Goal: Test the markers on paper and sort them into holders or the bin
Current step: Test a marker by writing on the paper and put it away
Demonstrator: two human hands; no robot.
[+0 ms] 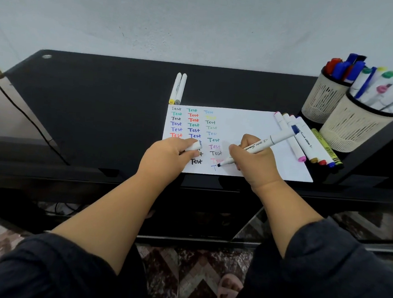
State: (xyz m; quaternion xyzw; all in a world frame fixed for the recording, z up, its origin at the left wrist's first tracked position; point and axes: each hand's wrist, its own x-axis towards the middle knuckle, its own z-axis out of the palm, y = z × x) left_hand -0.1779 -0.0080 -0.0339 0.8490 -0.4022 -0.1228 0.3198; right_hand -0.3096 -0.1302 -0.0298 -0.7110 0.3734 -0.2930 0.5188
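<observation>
A white sheet of paper point(246, 127) lies on the black desk, covered with rows of the word "Test" in many colours. My right hand point(252, 161) grips a white marker point(265, 143) with a dark blue end, its tip touching the paper at the bottom of the third column beside a blue "T". My left hand point(170, 155) rests on the paper's left part and holds the marker's white cap point(194, 146). Several markers point(305, 141) lie in a row on the paper's right edge. Two mesh holders point(321, 100) point(347, 129) full of markers stand at the right.
Two white markers point(178, 88) lie side by side on the black desk point(88, 107) just behind the paper. A cable runs down the desk's left side. The wall is close behind the desk. Patterned floor and a pink slipper point(227, 292) show below.
</observation>
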